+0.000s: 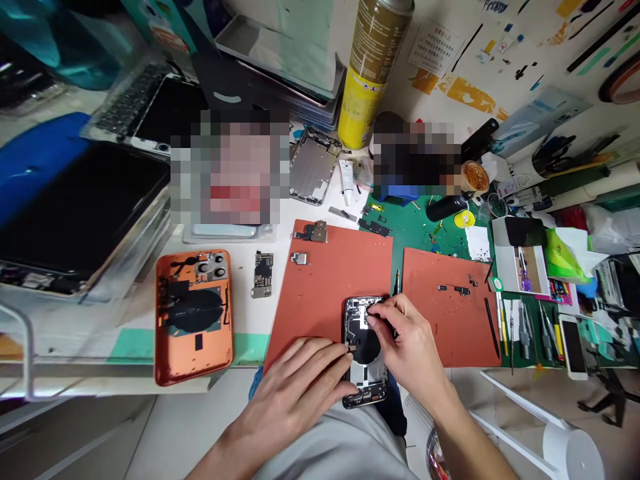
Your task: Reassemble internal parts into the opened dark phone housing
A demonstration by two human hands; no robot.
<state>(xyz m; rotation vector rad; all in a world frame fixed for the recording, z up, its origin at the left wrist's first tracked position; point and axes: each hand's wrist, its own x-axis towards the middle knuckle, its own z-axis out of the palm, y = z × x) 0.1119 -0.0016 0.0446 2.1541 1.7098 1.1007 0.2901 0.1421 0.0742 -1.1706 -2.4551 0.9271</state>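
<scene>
An opened phone housing [365,373] with a dark round coil area lies at the front edge of the red mat [320,293], close to my body. My left hand [305,377] grips its left edge, with the thumb near the lower corner and the fingers along the side. Over the upper right of the housing, my right hand [407,333] is closed in a pinch; whatever is between thumb and forefinger is too small to make out. A slim screwdriver [398,281] stands out just beyond the right hand.
An orange phone back shell [197,360] and a logic board [263,273] lie to the left. Camera modules [315,232] sit on the mat's far corner. A second red mat [450,327] holds tiny parts. Tweezers [525,333] and a spray can [370,80] stand farther out.
</scene>
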